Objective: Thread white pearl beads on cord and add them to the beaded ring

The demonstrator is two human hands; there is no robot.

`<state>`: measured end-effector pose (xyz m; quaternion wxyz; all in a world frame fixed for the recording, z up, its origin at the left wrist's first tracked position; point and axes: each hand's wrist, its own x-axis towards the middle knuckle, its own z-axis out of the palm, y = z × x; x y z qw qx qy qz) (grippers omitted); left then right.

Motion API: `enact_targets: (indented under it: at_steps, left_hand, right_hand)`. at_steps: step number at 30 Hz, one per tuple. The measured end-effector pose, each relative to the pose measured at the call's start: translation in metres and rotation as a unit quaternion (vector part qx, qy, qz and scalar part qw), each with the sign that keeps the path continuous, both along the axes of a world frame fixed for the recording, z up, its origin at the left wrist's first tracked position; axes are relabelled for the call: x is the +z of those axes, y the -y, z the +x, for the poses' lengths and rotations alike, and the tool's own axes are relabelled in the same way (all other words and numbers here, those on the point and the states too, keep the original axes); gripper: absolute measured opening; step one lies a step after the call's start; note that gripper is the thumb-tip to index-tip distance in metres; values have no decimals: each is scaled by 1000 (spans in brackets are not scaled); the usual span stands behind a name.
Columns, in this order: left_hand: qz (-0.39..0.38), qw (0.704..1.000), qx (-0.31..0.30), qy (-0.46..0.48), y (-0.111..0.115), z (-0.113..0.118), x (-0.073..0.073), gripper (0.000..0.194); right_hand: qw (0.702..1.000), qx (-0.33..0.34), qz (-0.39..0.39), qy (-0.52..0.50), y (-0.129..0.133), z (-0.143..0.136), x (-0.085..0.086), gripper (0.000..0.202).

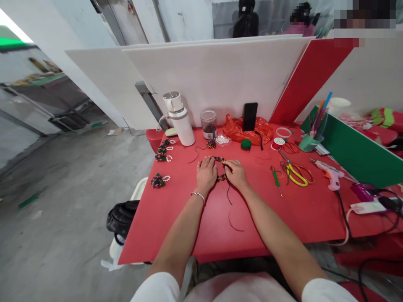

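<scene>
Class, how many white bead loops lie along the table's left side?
4: farthest loop, next loop and third loop beside clustered multicoloured bundles; fourth loop beside the nearer bundle. More may be hidden.

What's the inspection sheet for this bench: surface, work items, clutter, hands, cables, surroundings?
Surface: red tabletop, in use.
Work items: dark multicoloured braided ring, dark cord below it; beaded bundles at left.
Clutter: orange-red plastic bag, black phone, yellow-handled tool, pink glue gun.
Hands: left hand at ring's left side, right hand at its right.
Cables: black cable trails from glue gun.
Surroundings: white boards behind; black bag beside table's left.
</scene>
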<state>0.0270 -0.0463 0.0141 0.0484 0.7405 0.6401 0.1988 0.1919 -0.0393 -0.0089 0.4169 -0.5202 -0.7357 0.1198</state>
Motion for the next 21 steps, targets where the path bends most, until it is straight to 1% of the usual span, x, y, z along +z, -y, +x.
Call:
enact_targets:
  at_steps: [3,6,8,12,17,21]
  left_hand:
    - [-2,999,-11,-40,3,-1,-3,53]
    - [-4,997,-23,-79,8,-2,-5,56]
    - [-6,996,-22,-91,12,-3,-6,56]
    - [-9,996,4,-92,16,-6,-5,58]
    - [-21,995,-9,-98,16,-12,-5,59]
    - [-19,996,-6,-86,14,-14,-5,58]
  right_hand:
    - [998,41,-6,43,8,1,1,30]
    - [994,43,-20,95,12,-2,3,29]
    - [993,38,-18,110,13,-3,4,28]
    - [995,44,4,92,13,-3,5,28]
    - [990,58,-30,127,14,-2,4,32]
    - [990,43,-39,132,15,-3,4,38]
